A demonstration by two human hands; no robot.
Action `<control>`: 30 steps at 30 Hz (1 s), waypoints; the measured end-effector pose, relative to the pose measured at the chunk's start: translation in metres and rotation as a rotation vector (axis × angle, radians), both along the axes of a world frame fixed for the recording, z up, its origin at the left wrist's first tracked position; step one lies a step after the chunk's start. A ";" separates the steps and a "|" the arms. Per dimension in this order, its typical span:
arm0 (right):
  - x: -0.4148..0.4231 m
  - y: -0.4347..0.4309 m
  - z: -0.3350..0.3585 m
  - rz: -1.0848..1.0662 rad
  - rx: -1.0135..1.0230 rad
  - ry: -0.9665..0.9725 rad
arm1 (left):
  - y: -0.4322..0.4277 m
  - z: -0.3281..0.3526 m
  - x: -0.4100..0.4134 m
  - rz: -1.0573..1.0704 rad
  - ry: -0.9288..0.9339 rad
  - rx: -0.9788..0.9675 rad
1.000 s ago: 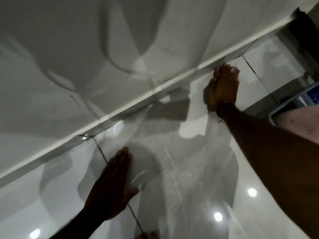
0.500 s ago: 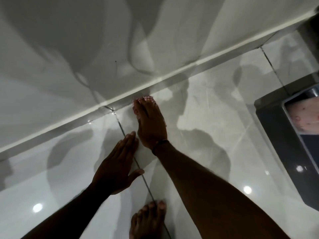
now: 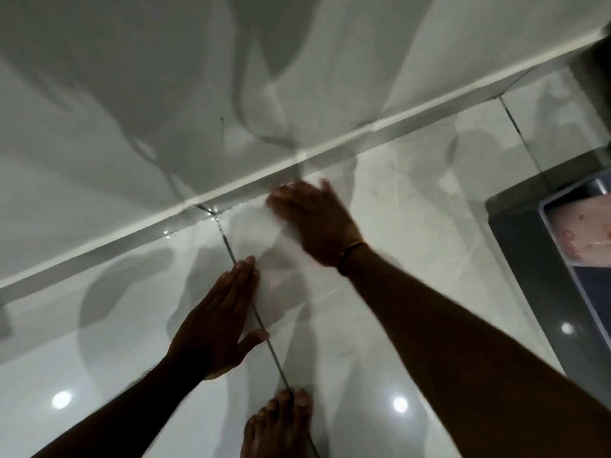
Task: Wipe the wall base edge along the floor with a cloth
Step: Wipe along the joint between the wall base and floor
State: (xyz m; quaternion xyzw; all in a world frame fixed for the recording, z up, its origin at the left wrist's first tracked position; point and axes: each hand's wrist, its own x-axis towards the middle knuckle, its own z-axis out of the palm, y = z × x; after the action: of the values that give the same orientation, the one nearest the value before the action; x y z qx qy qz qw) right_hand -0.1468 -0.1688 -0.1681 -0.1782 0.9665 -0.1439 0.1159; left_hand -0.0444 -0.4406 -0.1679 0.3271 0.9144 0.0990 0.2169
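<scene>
The wall base edge (image 3: 413, 114) is a white strip over a grey band, running diagonally from lower left to upper right where the wall meets the glossy tiled floor (image 3: 99, 342). My right hand (image 3: 317, 223) is blurred and pressed flat against the floor just below that edge. A pale, smeared patch that looks like the cloth (image 3: 261, 226) shows under and to the left of its fingers. My left hand (image 3: 215, 325) lies flat on the floor nearer to me, palm down, holding nothing, beside a dark grout line (image 3: 264, 332).
My bare foot (image 3: 281, 424) stands on the grout line at the bottom edge. A dark grey box-like object (image 3: 529, 259) with a light-rimmed panel (image 3: 578, 233) sits on the floor at the right. Something dark (image 3: 595, 61) meets the wall base at the top right corner.
My right hand swept left along the wall base from the far right, then shifted slightly back right. My left hand stayed planted on the floor. My foot came into view.
</scene>
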 end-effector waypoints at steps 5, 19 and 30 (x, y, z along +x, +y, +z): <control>-0.019 0.146 0.010 -0.505 0.107 0.016 | -0.001 -0.009 0.004 0.021 -0.011 0.021; -0.045 0.182 -0.002 -0.748 0.165 -0.003 | 0.001 -0.015 0.001 0.016 0.035 -0.060; 0.030 -0.103 0.011 -0.356 -0.141 0.049 | -0.006 -0.005 0.015 0.209 0.036 -0.072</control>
State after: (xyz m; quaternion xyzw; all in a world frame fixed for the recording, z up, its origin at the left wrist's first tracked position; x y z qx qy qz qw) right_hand -0.1172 -0.2713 -0.1570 -0.0157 0.9728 -0.2252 0.0524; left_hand -0.0295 -0.4464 -0.1727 0.2236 0.9502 0.0824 0.2007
